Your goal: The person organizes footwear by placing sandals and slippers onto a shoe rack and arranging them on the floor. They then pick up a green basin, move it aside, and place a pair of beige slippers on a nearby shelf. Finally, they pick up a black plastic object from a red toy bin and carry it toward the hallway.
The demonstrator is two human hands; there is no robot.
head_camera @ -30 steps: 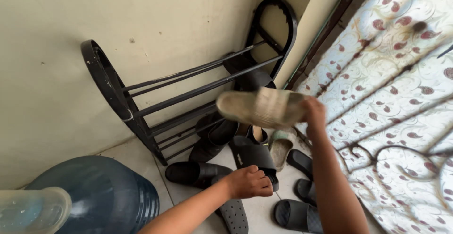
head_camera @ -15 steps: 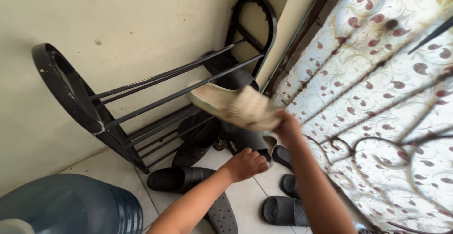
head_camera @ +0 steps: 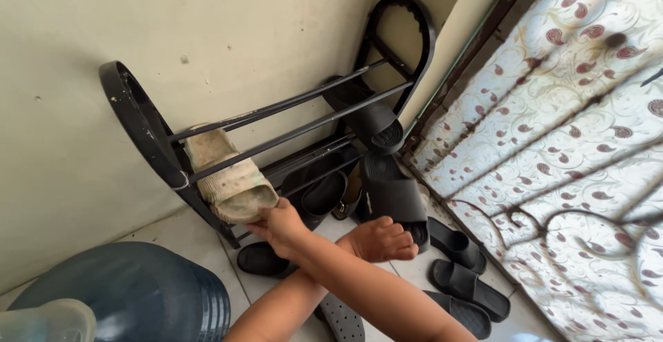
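Note:
A black two-tier shoe rack [head_camera: 141,131] leans against the cream wall. A worn beige slipper [head_camera: 228,176] lies across the rack's left end, tucked under a bar. My right hand [head_camera: 276,223] reaches across my left arm and grips the slipper's near edge. My left hand [head_camera: 382,240] is closed on the end of a black slide sandal [head_camera: 395,197] lying on the floor tiles in front of the rack. Another black sandal [head_camera: 376,124] rests on the rack's right end.
A big blue water jug [head_camera: 138,294] stands at the lower left. Several black sandals [head_camera: 466,285] lie on the floor at the right. A patterned curtain behind a metal grille [head_camera: 552,128] fills the right side. A perforated black sole [head_camera: 340,318] lies under my arms.
My right hand carried the beige slipper from mid-air on the right across to the rack's left end and set it on the bars. My left hand stayed on the black sandal.

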